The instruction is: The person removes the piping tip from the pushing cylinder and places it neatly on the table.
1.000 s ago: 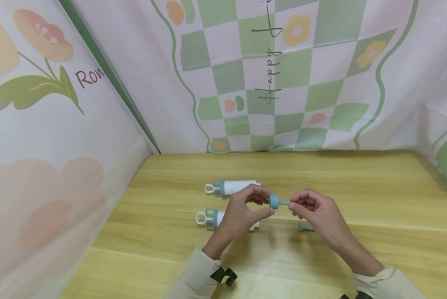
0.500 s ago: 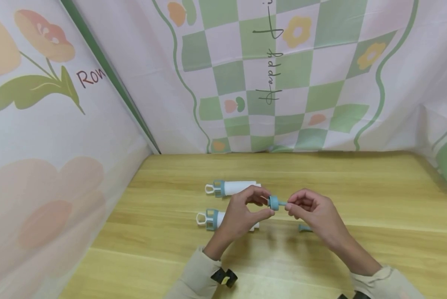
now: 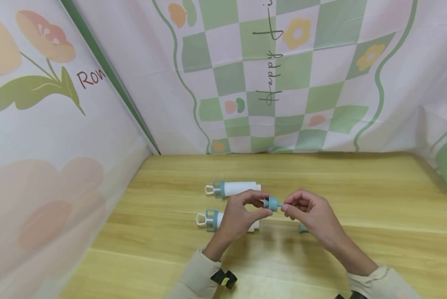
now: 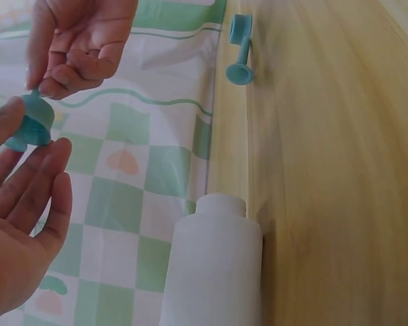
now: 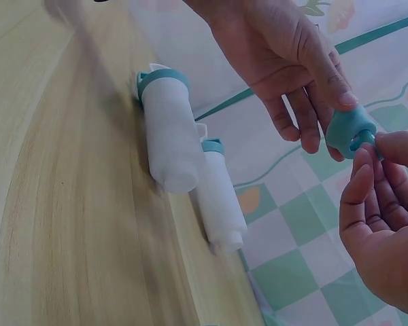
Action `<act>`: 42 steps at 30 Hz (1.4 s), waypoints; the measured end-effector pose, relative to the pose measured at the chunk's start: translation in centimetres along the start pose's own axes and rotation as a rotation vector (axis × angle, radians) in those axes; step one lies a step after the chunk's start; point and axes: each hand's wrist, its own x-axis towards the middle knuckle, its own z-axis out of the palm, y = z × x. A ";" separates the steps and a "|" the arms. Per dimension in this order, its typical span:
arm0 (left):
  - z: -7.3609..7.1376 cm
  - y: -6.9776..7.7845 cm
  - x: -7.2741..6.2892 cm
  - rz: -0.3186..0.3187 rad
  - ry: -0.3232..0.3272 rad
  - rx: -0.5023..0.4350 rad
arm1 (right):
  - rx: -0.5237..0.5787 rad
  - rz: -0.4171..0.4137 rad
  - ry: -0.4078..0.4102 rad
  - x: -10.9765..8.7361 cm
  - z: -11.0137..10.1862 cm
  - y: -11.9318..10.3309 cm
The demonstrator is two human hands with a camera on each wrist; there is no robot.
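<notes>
Above the table, my left hand (image 3: pixel 238 214) pinches a small teal cup-shaped cap (image 3: pixel 272 204) between thumb and fingers. My right hand (image 3: pixel 316 214) pinches the thin teal stem (image 5: pixel 367 139) that runs through this cap. On the cap's left side a flared teal end sticks out. Under my right hand, partly hidden in the head view, lies a second teal piece (image 3: pixel 303 229); the left wrist view shows its ring, stem and flared end. Two white bottles lie on their sides, the nearer bottle (image 3: pixel 211 219) partly behind my left hand, the farther bottle (image 3: pixel 240 188) beyond it.
The wooden table (image 3: pixel 152 249) meets a patterned cloth (image 3: pixel 290 104) at its back edge. Another cloth wall (image 3: pixel 59 137) stands along the left. Both bottles have teal collars and white loop handles pointing left.
My right hand has moved slightly left, close to the cap. Less stem shows on the cap's right, and the flared end now pokes out on its left. The bottles stay put.
</notes>
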 end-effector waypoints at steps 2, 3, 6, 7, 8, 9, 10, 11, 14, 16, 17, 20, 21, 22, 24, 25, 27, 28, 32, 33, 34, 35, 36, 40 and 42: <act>-0.2 0.4 -0.1 -0.018 0.008 0.007 | 0.005 0.000 -0.004 0.1 0.2 0.0; -0.3 0.4 -0.1 -0.020 0.011 0.009 | 0.008 0.000 -0.008 0.2 0.2 0.0; -0.5 0.5 -0.3 -0.023 0.019 0.013 | 0.012 0.000 -0.018 0.3 0.4 0.0; -0.5 0.4 -0.3 -0.016 0.025 0.016 | 0.013 0.000 -0.022 0.4 0.5 0.0; -0.5 0.0 -0.3 -0.009 0.031 0.014 | 0.014 0.000 -0.025 0.4 0.6 0.0; -0.6 0.0 -0.4 -0.009 0.037 0.016 | 0.016 0.000 -0.027 0.4 0.6 0.0; -0.6 0.0 -0.4 -0.011 0.043 0.013 | 0.018 -0.001 -0.029 0.4 0.7 0.0; -0.6 -0.1 -0.4 -0.011 0.048 0.008 | 0.021 -0.002 -0.031 0.5 0.8 0.0; -0.8 0.0 -0.5 -0.009 0.064 -0.014 | 0.034 -0.017 -0.037 0.5 0.9 0.1; -0.9 0.0 -0.6 -0.008 0.072 -0.030 | 0.035 -0.026 -0.038 0.6 1.0 0.2; -0.9 0.0 -0.6 -0.008 0.076 -0.034 | 0.034 -0.031 -0.040 0.6 1.1 0.2; -1.0 -0.1 -0.7 -0.009 0.088 -0.036 | 0.030 -0.043 -0.043 0.7 1.3 0.2; -1.0 -0.1 -0.7 -0.008 0.091 -0.036 | 0.027 -0.046 -0.045 0.8 1.3 0.2; -1.1 -0.1 -0.7 -0.004 0.095 -0.035 | 0.026 -0.048 -0.048 0.8 1.4 0.2; -1.1 -0.1 -0.7 0.003 0.097 -0.037 | 0.026 -0.047 -0.055 1.0 1.6 0.2; -1.2 -0.2 -0.7 0.008 0.097 -0.037 | 0.026 -0.043 -0.059 1.0 1.7 0.1; -1.2 -0.2 -0.7 0.017 0.096 -0.043 | 0.027 -0.035 -0.064 1.1 1.9 0.0; -1.2 -0.2 -0.7 0.022 0.097 -0.042 | 0.029 -0.029 -0.069 1.2 2.0 0.0; -1.0 -0.3 -0.7 0.042 0.104 -0.049 | 0.024 -0.010 -0.093 1.2 2.1 -0.2; -0.8 -0.3 -0.6 0.046 0.097 -0.047 | 0.018 -0.006 -0.091 1.1 2.0 -0.2; -0.5 -0.3 -0.5 0.050 0.086 -0.051 | 0.008 -0.004 -0.087 1.0 1.8 -0.2; -0.3 -0.4 -0.4 0.053 0.072 -0.060 | -0.004 -0.002 -0.080 0.8 1.6 -0.2; 0.0 -0.4 -0.3 0.054 0.056 -0.067 | -0.017 0.000 -0.071 0.7 1.4 -0.2; 0.6 -0.4 0.0 0.057 0.027 -0.079 | -0.036 -0.003 -0.059 0.4 0.7 0.0; 0.6 -0.3 0.1 0.054 0.034 -0.077 | -0.030 -0.008 -0.066 0.5 0.7 0.1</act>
